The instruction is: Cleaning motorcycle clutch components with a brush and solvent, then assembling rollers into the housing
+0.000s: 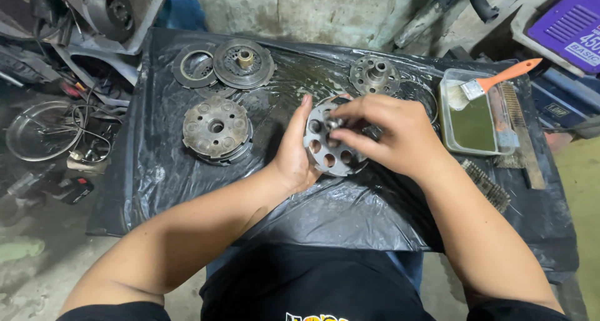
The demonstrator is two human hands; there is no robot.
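Centrally, both hands' fingers grasping perforated metal disc (329, 147), plastic tray (445, 118) holding greenish liquid, paintbrush (494, 81)

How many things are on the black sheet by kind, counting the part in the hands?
Round metal parts: 5, one held by left hand and right hand
Brushes: 3
Plastic tray: 1
Total: 9

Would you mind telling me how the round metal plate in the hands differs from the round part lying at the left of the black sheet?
The perforated plate is tilted on edge, gripped by the left hand and right hand; the clutch part lies flat, untouched. The plate looks thin with open holes; the clutch part is thicker, stacked. Both are round, grey, greasy metal.
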